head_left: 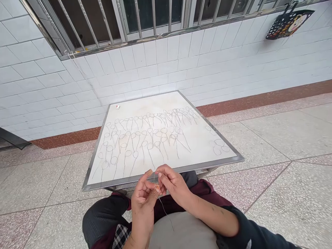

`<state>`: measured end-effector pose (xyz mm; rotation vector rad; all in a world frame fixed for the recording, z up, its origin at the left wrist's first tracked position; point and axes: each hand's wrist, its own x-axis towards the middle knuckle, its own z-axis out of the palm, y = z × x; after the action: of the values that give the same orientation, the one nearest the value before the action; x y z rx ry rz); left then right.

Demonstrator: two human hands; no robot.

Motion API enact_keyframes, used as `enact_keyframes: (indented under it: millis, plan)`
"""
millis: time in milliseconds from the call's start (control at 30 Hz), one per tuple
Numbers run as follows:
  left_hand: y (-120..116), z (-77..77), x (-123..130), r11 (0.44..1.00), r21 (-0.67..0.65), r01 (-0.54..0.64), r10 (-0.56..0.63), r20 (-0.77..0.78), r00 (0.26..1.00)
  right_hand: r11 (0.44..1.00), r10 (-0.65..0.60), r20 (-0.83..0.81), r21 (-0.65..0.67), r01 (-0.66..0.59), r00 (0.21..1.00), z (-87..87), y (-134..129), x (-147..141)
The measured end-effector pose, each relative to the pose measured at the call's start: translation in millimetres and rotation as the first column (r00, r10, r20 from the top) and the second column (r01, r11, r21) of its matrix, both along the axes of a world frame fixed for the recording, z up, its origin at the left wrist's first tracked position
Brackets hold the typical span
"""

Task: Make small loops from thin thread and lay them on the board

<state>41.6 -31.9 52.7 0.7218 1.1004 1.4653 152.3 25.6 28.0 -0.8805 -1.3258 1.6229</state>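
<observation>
My left hand (145, 197) pinches a thin wire (164, 209) between thumb and a finger, and its tail hangs down over my lap. One of that hand's fingertips has tan tape wrapped round it. My right hand (174, 184) is closed on the upper part of the same wire, close against the left. Both hands are just off the near edge of a white table (153, 100) with a grey rim. Many wire pieces, each a loop with a straight tail (135, 154), lie in rows on it.
Several plain wire rings (220, 143) lie at the table's right side. A small white and red scrap (118, 107) sits near the far left corner. Beyond stands a tiled wall (155, 74) with a barred window. A patterned bag (287, 26) hangs at the upper right.
</observation>
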Motion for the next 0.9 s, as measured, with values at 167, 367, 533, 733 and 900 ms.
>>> enact_keyframes:
  millis: [167,367,533,733,900]
  plan:
    - [-1.3,-3.6,-1.6,0.999,0.028,0.038,-0.038,-0.006,0.999,1.000,-0.009,-0.038,-0.024,0.008,0.999,2.0,-1.4,-0.1]
    - [-2.9,-2.7,-2.4,0.999,0.037,0.025,-0.025,0.018,1.000,0.999,0.038,0.023,0.028,-0.038,0.999,4.5,1.6,2.5]
    - [-3.9,-1.1,-1.1,0.998,0.034,0.048,-0.048,0.002,0.999,0.999,0.009,0.058,0.052,-0.012,0.998,5.4,-0.8,1.8]
    - [-3.9,6.1,2.0,0.999,0.036,-0.006,0.006,0.011,1.000,0.977,0.045,0.125,0.200,-0.070,0.991,8.8,4.5,6.5]
    - [-3.5,9.5,2.3,1.000,0.025,-0.004,0.004,0.002,1.000,0.963,0.044,0.176,0.255,-0.088,0.983,13.1,12.1,8.3]
